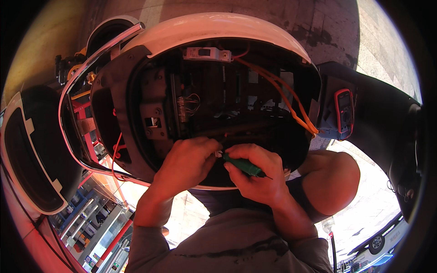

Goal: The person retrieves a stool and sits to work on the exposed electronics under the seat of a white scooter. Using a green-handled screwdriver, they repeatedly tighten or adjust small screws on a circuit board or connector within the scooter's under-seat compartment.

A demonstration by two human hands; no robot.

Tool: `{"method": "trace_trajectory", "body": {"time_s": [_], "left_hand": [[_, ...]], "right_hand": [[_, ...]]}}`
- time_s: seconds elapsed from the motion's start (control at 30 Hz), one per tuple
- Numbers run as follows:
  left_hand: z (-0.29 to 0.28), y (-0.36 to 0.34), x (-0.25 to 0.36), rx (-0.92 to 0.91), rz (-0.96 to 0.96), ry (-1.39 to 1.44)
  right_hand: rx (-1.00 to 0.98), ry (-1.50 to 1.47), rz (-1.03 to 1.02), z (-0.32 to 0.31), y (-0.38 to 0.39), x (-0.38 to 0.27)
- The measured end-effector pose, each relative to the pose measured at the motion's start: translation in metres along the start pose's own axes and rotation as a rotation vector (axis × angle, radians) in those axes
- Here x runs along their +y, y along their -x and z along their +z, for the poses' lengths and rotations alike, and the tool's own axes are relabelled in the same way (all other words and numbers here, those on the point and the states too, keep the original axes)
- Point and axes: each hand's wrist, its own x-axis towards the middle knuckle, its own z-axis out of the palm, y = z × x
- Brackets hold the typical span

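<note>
Over the near edge of the open body of a scooter, my two hands meet. My left hand has its fingers closed on a small pale connector, partly hidden by the fingertips. Close to its right, my right hand grips a green-handled tool, shaped like a screwdriver. The tool's front end points at the connector, though I cannot tell whether they touch. Below the hands, the cavity is dark and few parts can be made out.
A breaker-like white switch lies at the cavity's far rim, with orange cables running right. A red-edged multimeter rests at the right. The chrome rail curves round the left end; the raised seat stands beyond it.
</note>
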Motion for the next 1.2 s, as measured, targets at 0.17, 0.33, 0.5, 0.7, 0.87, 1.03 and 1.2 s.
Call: {"method": "trace_trajectory", "body": {"time_s": [0.17,0.33,0.5,0.7,0.87,1.03,1.2], "left_hand": [[-0.0009,-0.0004,0.0006,-0.005,-0.010,-0.011],[-0.0005,-0.0006,0.0019,0.000,-0.026,0.005],[-0.0014,-0.0007,0.0032,0.000,-0.028,-0.013],[-0.0004,-0.0005,0.0029,0.011,-0.005,-0.028],[0.0007,0.0000,0.0013,0.010,0.022,-0.045],[0.0014,0.0009,-0.0004,0.010,0.030,-0.056],[0.0015,0.0008,-0.0008,0.009,0.042,-0.062]], "right_hand": [[0.002,0.000,-0.008,0.0005,-0.0004,-0.0006],[0.012,-0.015,-0.032,0.0014,-0.0009,0.0003],[0.012,-0.013,-0.010,0.0020,-0.0006,-0.0004],[-0.005,-0.073,0.062,-0.0003,-0.0021,0.0013],[-0.025,-0.148,0.141,-0.0022,-0.0045,0.0033],[-0.022,-0.127,0.120,-0.0030,-0.0055,0.0023],[-0.042,-0.103,0.131,-0.0040,-0.0045,0.0012]]}}
